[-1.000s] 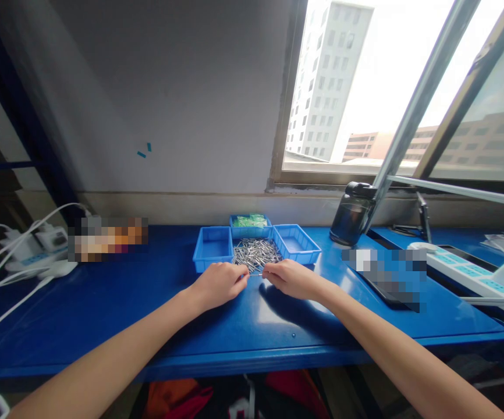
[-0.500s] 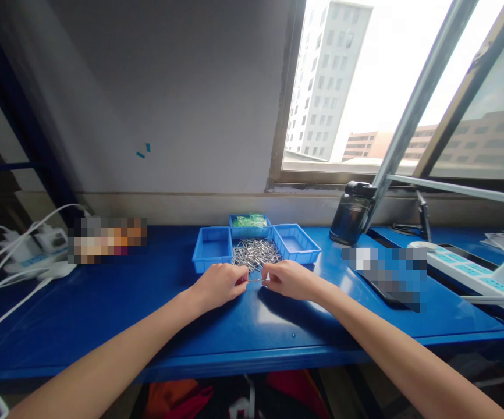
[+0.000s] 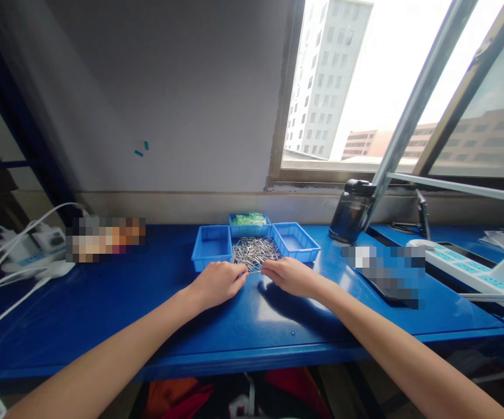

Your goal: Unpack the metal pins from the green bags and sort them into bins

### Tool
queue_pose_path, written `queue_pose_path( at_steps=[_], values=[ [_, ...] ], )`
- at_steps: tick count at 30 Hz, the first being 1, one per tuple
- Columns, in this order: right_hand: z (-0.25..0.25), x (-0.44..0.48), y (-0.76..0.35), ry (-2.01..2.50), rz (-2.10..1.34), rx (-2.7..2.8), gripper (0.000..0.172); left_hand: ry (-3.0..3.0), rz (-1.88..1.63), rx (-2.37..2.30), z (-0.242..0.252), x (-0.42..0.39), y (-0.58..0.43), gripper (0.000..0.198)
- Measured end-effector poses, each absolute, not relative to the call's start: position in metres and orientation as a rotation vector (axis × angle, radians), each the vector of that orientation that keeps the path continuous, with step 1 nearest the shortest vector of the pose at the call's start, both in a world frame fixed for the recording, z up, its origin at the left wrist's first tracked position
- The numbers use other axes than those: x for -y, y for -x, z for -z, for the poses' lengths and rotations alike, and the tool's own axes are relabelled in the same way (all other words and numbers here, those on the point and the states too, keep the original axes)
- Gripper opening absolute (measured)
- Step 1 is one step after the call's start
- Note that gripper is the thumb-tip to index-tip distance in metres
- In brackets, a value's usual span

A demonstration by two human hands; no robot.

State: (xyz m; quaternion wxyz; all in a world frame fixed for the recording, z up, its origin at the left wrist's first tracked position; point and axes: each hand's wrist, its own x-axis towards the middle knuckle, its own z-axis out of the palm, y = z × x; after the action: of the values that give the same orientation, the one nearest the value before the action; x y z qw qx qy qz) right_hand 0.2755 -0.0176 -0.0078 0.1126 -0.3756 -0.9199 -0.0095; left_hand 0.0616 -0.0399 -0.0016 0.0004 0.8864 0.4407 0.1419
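Observation:
A thin metal pin [image 3: 254, 272] spans the small gap between my two hands, just above the tabletop. My left hand [image 3: 220, 285] is closed in a pinch on its left end. On its right end the fingers of my right hand [image 3: 287, 276] are closed too. Both fingertips hide the pin's ends, so its exact kind is unclear. Right behind the hands lies a heap of similar silver metal pins [image 3: 256, 252]. Blue plastic bins stand around the heap: a left bin [image 3: 212, 265], a right bin [image 3: 301, 255] and a back bin [image 3: 237, 222] with green-and-white packets [image 3: 252, 219].
On the blue table [image 3: 116, 314], a black bottle [image 3: 350, 212] stands at the back right. A dark phone-like object [image 3: 383, 285], partly blurred out, lies before it. White power strips [image 3: 465, 267] with plugs sit at the far right and left, with white cables [image 3: 11, 314] leftward.
Both hands have risen slightly, and the pin between them has moved a little away from me, toward the heap. The bins have not moved.

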Motion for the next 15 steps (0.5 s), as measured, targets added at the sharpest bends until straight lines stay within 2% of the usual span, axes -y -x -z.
queue_pose_path(
  at_steps=[15],
  values=[
    [0.0038, 0.0206, -0.2741, 1.116, -0.029, 2.683, 0.023, -2.806, -0.427, -1.394, 0.0044, 0.0376, -0.0604, 0.026]
  ],
)
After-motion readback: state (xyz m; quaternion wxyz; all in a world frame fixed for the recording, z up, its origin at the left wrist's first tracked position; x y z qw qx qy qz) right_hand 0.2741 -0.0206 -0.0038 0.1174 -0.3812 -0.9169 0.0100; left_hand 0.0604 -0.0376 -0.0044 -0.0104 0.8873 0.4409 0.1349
